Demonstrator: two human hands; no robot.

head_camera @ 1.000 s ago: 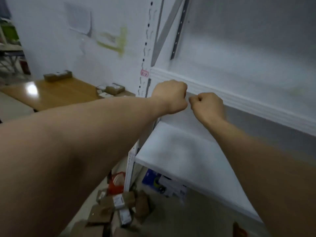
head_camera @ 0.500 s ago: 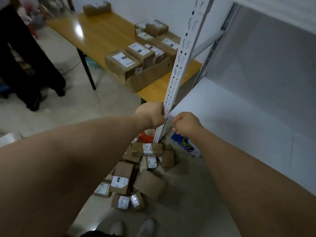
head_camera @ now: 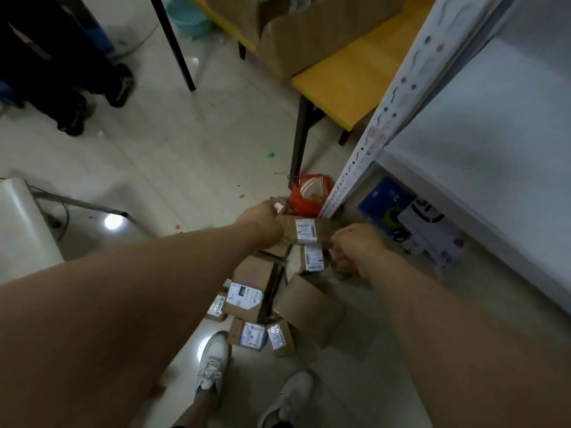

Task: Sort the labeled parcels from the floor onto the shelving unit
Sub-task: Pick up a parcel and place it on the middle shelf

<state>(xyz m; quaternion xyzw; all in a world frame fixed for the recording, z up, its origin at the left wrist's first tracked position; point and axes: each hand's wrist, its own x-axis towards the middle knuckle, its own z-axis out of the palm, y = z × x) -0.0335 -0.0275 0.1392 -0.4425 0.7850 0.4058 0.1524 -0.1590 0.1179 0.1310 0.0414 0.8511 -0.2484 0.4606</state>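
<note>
Both arms reach down toward the floor (head_camera: 185, 168) at the foot of the shelving unit (head_camera: 494, 149).

1. Target parcel (head_camera: 304, 231): a brown carton with a white label facing up. It lies crosswise on the far end of the parcel pile (head_camera: 250, 291), just beside the base of the perforated upright (head_camera: 386, 118).
2. Left hand (head_camera: 262, 222): positioned at the left end of the target parcel and overlapping it. The back of the hand faces the camera. The fingers are hidden, so it cannot be told whether they grip the carton.
3. Right hand (head_camera: 355, 247): positioned at the right end of the target parcel, touching or overlapping its corner. The fingers appear curled but are blurred, so it cannot be told whether they have hold of the carton.
4. The target parcel therefore sits directly between the two hands, spanning the gap from one to the other.
5. The remaining cartons of the parcel pile lie on the floor between the hands and the white shoes (head_camera: 213, 362); several show labels.

A red bag (head_camera: 309, 193) lies just beyond the target parcel. A blue box (head_camera: 383, 208) rests under the lowest shelf. A yellow table (head_camera: 349, 78) stands beside the upright.
</note>
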